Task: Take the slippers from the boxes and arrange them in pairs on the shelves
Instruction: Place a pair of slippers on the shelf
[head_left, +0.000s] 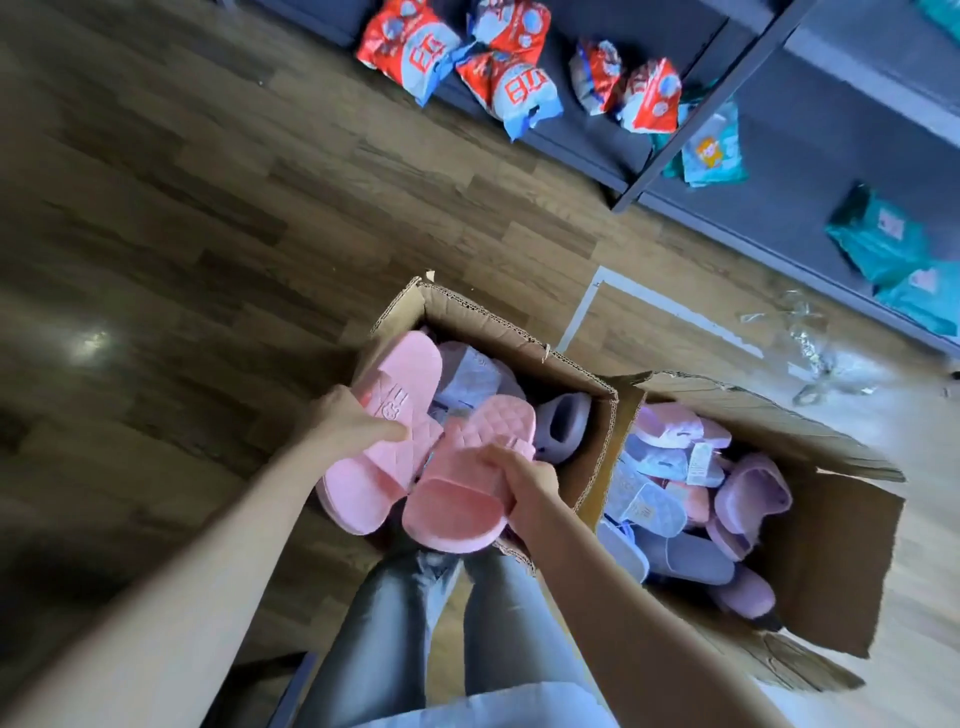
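Two open cardboard boxes stand on the wooden floor in front of my legs. My left hand (358, 418) grips the strap of a pink slipper (384, 415) above the left box (519, 332). A second pink slipper (457, 509) with a quilted strap is held by my right hand (524, 483) just beside the first. Under them the left box holds pale lilac slippers (563, 421). In the right box (841, 525) lie several pink, lilac and purple slippers (748, 499), some wrapped in clear bags with tags.
A dark shelf unit (670, 135) runs along the top and right, its lowest boards holding red-and-blue packets (415, 47) and teal packets (883, 239). Crumpled clear plastic (815, 358) lies on the floor near the shelf. White tape (675, 312) marks the floor behind the boxes.
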